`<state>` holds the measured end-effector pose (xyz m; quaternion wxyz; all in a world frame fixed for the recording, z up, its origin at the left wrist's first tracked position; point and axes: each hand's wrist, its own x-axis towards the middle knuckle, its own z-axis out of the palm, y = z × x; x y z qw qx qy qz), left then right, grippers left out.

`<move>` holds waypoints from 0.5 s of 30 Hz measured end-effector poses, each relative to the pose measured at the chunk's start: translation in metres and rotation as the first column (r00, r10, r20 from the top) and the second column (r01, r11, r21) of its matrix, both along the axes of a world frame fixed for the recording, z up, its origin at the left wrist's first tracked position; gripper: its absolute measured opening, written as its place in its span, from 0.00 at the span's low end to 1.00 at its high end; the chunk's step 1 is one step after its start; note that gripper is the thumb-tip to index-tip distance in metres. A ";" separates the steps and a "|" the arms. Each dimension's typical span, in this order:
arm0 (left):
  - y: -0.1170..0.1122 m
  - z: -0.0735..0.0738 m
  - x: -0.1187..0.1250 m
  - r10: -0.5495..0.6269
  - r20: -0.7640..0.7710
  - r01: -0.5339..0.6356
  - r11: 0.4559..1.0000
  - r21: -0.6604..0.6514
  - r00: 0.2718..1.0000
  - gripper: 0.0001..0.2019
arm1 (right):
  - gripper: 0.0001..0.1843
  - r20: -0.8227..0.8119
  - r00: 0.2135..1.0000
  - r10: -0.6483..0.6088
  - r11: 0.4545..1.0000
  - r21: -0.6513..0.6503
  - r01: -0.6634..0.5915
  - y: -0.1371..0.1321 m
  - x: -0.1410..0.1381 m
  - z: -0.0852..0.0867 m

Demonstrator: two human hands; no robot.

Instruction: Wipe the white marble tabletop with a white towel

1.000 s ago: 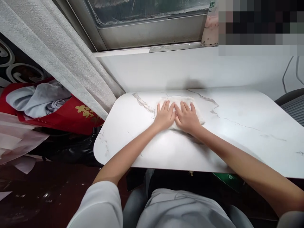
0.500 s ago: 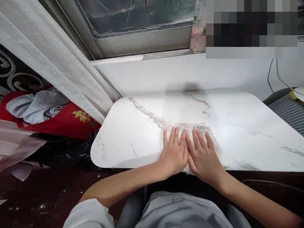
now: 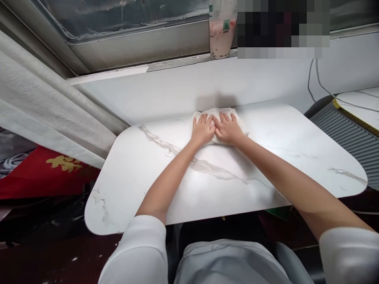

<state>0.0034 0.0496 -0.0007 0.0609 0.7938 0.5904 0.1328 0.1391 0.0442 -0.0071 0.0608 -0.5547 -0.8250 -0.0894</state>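
Curtain (image 3: 50, 94), red bag (image 3: 32, 173), cup (image 3: 220, 41) nr wndw (image 3: 133, 14)

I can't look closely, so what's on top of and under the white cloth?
On top, the left hand and right hand lie palm down. Under the white cloth is the veined tabletop, visible in front; the covered patch is hidden.

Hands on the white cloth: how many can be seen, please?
2. The left hand lies flat on the white cloth; the right hand lies beside it, further right. No other hand is visible.
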 end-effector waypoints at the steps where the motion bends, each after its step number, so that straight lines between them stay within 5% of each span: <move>1: 0.009 0.000 0.001 0.006 0.002 -0.006 1.000 0.005 1.000 0.26 | 0.32 -0.001 1.000 0.001 1.000 -0.003 -0.001 0.009 0.001 0.001; 6: 0.030 0.001 0.006 0.028 0.032 -0.028 1.000 -0.008 0.999 0.27 | 0.31 -0.044 0.999 0.005 1.000 -0.004 -0.005 0.033 0.004 0.001; 15: 0.021 0.003 0.009 0.035 0.027 -0.034 0.999 -0.013 0.999 0.27 | 0.31 -0.081 0.997 -0.001 0.999 -0.032 -0.001 0.024 0.007 0.001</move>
